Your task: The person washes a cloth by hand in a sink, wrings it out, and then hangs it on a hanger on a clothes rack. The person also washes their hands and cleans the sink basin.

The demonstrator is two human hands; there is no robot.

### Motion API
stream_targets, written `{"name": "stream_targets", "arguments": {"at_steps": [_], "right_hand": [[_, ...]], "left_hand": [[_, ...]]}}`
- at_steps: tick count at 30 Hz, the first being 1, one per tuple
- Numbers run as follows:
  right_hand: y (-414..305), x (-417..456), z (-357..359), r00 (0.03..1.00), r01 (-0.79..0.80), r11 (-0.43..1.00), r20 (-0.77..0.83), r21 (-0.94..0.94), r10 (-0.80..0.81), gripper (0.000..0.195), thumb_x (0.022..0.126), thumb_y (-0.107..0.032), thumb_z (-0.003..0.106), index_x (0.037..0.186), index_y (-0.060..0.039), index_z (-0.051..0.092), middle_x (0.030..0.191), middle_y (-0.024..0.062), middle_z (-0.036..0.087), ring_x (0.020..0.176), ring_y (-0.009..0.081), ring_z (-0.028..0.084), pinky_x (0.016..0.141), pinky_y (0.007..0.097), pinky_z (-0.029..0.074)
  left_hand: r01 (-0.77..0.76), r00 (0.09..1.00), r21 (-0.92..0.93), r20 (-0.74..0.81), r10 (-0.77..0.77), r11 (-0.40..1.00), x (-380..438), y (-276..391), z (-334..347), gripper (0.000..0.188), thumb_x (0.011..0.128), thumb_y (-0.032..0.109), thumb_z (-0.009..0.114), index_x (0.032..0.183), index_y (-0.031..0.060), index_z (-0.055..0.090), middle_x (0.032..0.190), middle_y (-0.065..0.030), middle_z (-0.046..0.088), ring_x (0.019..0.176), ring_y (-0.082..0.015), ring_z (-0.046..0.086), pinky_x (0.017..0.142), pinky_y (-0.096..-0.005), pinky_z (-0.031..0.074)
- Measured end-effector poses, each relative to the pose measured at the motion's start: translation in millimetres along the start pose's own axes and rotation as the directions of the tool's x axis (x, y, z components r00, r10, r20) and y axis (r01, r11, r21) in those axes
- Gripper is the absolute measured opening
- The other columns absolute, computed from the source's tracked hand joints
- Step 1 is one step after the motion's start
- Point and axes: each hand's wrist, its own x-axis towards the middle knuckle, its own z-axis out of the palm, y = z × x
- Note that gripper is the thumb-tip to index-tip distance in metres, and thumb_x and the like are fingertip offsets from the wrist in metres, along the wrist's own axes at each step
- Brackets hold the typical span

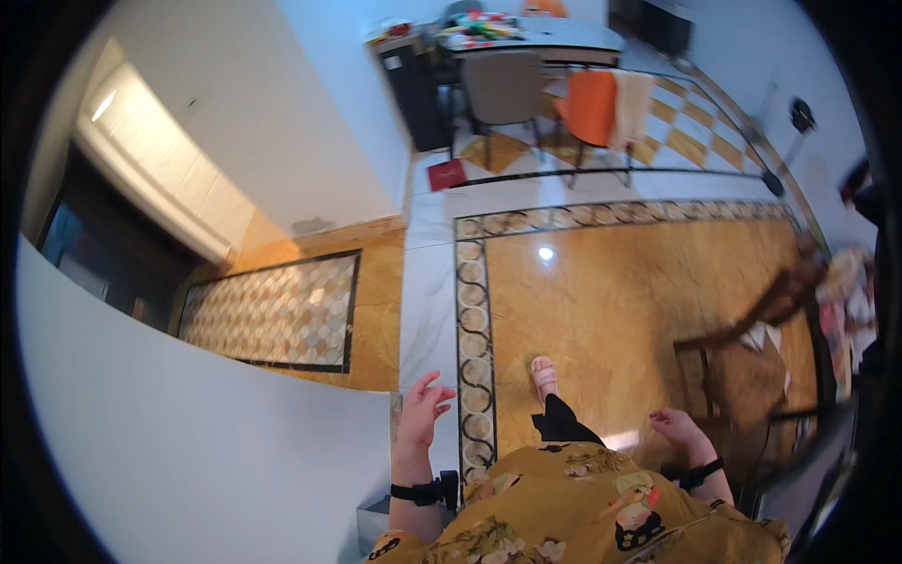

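My left hand [425,409] is raised beside the edge of a white wall [211,430], fingers apart, holding nothing. Lower right, my right hand [673,426] hangs over the glossy tan floor [585,303] with its fingers curled; whether they are closed is hard to tell, and nothing shows in it. Both wrists wear black straps. Between the hands, a foot in a pink slipper [545,375] stands on the floor, below a black trouser leg.
A carved wooden chair [754,317] stands close on the right. Ahead are a table [564,34], a grey chair [504,84], an orange chair [590,106] and a red flat item [446,175] on the floor. A passage with a patterned floor panel [275,310] opens left.
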Motion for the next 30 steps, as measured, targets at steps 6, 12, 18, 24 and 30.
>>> {"name": "stream_targets", "arguments": {"at_steps": [6, 12, 18, 24, 30], "right_hand": [[-205, 211, -34, 0.949, 0.297, 0.794, 0.258, -0.530, -0.183, 0.039, 0.083, -0.033, 0.063, 0.113, -0.0087, 0.066, 0.101, 0.0155, 0.069, 0.098, 0.0323, 0.065, 0.088, 0.0399, 0.051], [-493, 380, 21, 0.768, 0.602, 0.320, 0.422, -0.731, -0.482, 0.037, 0.084, -0.028, 0.062, 0.115, -0.0088, 0.064, 0.106, 0.0154, 0.067, 0.099, 0.0337, 0.063, 0.084, 0.0433, 0.050], [-716, 424, 177, 0.540, 0.836, 0.247, 0.652, -0.491, -0.533, 0.035, 0.087, -0.028, 0.059, 0.117, -0.0106, 0.063, 0.108, 0.0165, 0.066, 0.102, 0.0347, 0.061, 0.086, 0.0436, 0.049], [-792, 494, 271, 0.545, 0.824, 0.297, 0.818, -0.482, -0.184, 0.041, 0.089, -0.036, 0.059, 0.122, -0.0113, 0.060, 0.114, 0.0173, 0.065, 0.106, 0.0341, 0.061, 0.090, 0.0424, 0.048], [-917, 564, 307, 0.807, 0.588, 0.179, 0.556, -0.789, -0.196, 0.048, 0.083, -0.034, 0.066, 0.124, -0.0091, 0.059, 0.119, 0.0157, 0.064, 0.109, 0.0347, 0.060, 0.091, 0.0438, 0.049]], "left_hand": [[-0.022, 0.945, -0.238, -0.323, -0.058, 0.971, 70, 52, -70, 0.032, 0.096, 0.017, 0.053, 0.128, 0.0084, 0.050, 0.089, -0.0063, 0.065, 0.089, -0.0184, 0.063, 0.077, -0.0326, 0.048], [-0.208, 0.857, -0.269, -0.513, 0.043, 0.940, 119, 127, -119, 0.033, 0.097, 0.014, 0.053, 0.129, 0.0073, 0.049, 0.092, -0.0073, 0.066, 0.091, -0.0180, 0.064, 0.077, -0.0333, 0.049], [-0.223, 0.821, -0.488, -0.561, -0.108, 0.844, 176, 147, -213, 0.031, 0.096, 0.014, 0.053, 0.127, 0.0083, 0.050, 0.089, -0.0080, 0.066, 0.089, -0.0193, 0.064, 0.076, -0.0337, 0.049], [-0.521, 0.743, -0.488, -0.664, 0.090, 0.700, 299, 263, -383, 0.025, 0.096, 0.017, 0.055, 0.120, 0.0103, 0.056, 0.086, -0.0048, 0.066, 0.082, -0.0148, 0.064, 0.067, -0.0275, 0.047], [-0.604, 0.740, -0.502, -0.642, 0.201, 0.619, 391, 387, -512, 0.028, 0.096, 0.014, 0.055, 0.124, 0.0107, 0.055, 0.087, -0.0024, 0.066, 0.086, -0.0156, 0.065, 0.071, -0.0277, 0.049]]}}
